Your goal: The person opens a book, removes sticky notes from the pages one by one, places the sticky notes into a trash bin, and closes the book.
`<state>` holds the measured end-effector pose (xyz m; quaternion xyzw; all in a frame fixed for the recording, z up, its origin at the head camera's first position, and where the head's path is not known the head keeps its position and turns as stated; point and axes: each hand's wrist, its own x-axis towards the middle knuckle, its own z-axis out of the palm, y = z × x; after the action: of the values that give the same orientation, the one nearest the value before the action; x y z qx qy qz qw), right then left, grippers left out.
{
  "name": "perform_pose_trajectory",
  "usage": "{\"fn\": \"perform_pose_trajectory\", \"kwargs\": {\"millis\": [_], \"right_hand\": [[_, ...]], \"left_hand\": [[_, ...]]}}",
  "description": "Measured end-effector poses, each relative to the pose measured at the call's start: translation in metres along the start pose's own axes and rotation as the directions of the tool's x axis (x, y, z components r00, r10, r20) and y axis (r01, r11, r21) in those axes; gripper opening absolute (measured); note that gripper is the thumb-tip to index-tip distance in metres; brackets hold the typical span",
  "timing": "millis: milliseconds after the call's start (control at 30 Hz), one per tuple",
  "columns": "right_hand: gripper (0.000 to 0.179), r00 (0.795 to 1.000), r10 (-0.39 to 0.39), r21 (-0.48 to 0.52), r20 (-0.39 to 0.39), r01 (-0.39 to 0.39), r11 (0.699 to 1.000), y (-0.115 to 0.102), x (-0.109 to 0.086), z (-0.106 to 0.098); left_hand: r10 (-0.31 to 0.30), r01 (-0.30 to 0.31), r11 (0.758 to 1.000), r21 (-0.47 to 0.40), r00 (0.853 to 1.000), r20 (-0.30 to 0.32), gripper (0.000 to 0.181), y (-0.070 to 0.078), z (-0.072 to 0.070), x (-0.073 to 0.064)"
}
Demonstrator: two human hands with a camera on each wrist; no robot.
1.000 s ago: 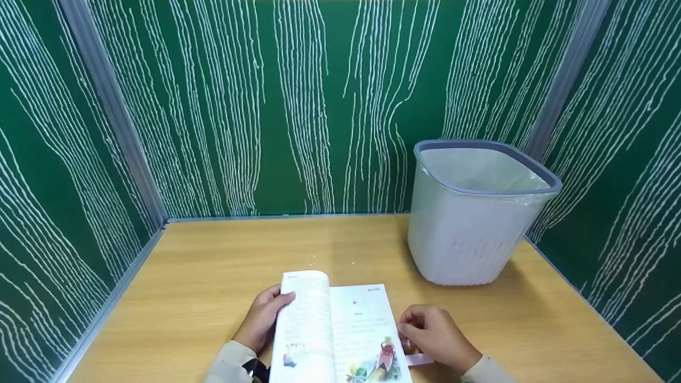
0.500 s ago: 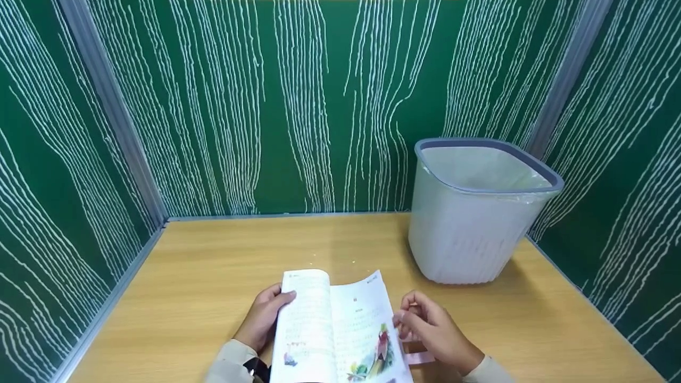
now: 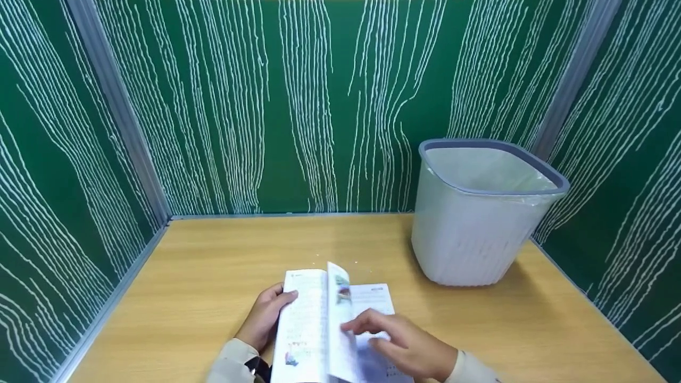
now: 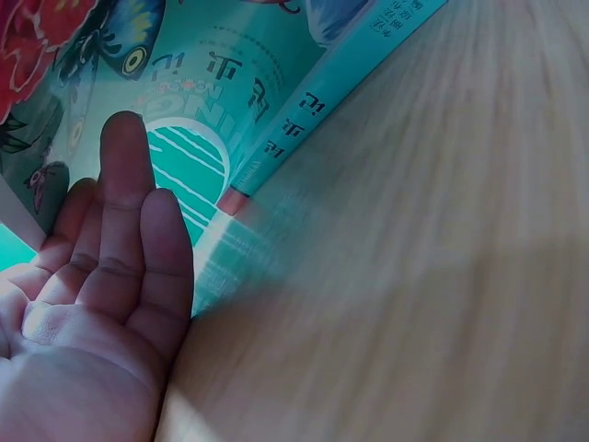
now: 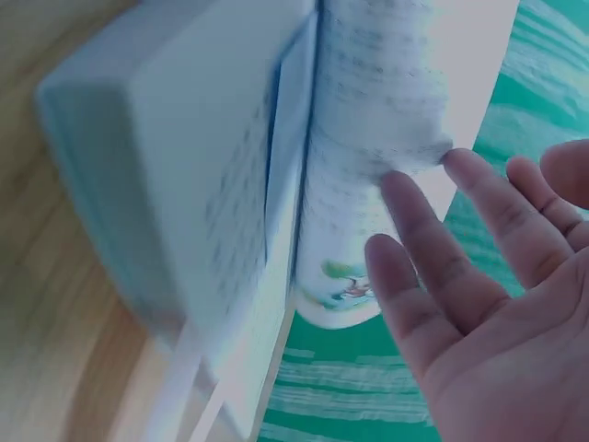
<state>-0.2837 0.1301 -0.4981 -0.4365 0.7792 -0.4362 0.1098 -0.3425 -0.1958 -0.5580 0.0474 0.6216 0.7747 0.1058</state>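
Observation:
An open book (image 3: 299,330) with printed text and small colored pictures lies near the front of the table. My left hand (image 3: 265,318) holds its left side, thumb on top of the page and fingers underneath. From below, the left wrist view shows those fingers against the illustrated teal cover (image 4: 207,64). One page (image 3: 339,346) stands up from the right half, partway over to the left. My right hand (image 3: 409,343) has its fingertips at this leaf. In the right wrist view the fingers (image 5: 442,258) are extended against the bowed page (image 5: 373,110), thumb apart.
A pale waste bin (image 3: 473,234) with a grey rim and a clear liner stands at the back right of the wooden table (image 3: 234,250). Green panels (image 3: 229,106) with white wavy lines enclose the table. A pale ribbon strip (image 5: 179,387) hangs from the book.
My right hand has moved left from the book's right edge, carrying a page up and over toward the spine. A fresh page shows beneath. The left hand keeps its hold.

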Motion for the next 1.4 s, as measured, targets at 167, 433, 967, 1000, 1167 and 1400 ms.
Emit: {"fn": "perform_pose_trajectory", "kwargs": {"millis": [167,433,967,1000,1167,1400], "right_hand": [[0.042,0.983,-0.160,-0.228,0.087,0.176,0.957,-0.007,0.015,0.014],[0.034,0.960,-0.213,-0.379,0.181,0.268,0.886,-0.012,0.035,0.032],[0.034,0.946,-0.233,-0.435,0.225,0.312,0.845,-0.012,0.042,0.037],[0.033,0.948,-0.233,-0.443,0.219,0.309,0.841,-0.012,0.041,0.036],[0.034,0.963,-0.210,-0.495,0.166,0.266,0.827,-0.008,0.035,0.031],[0.042,0.988,-0.125,-0.527,0.088,0.153,0.836,0.004,0.021,0.026]], "left_hand": [[-0.005,0.005,1.000,-0.014,1.000,-0.008,0.048,-0.001,-0.001,0.001],[0.023,-0.023,1.000,-0.004,1.000,-0.009,0.044,-0.002,-0.001,0.002],[0.019,-0.020,0.999,0.038,0.999,0.028,0.062,0.000,0.000,-0.001],[0.022,-0.023,0.999,0.039,0.999,0.033,0.061,0.000,0.000,-0.001],[0.038,-0.040,0.998,0.041,0.998,0.050,0.062,-0.002,-0.001,0.000],[0.015,-0.018,0.999,0.045,0.999,0.048,0.063,0.001,-0.001,0.000]]}}
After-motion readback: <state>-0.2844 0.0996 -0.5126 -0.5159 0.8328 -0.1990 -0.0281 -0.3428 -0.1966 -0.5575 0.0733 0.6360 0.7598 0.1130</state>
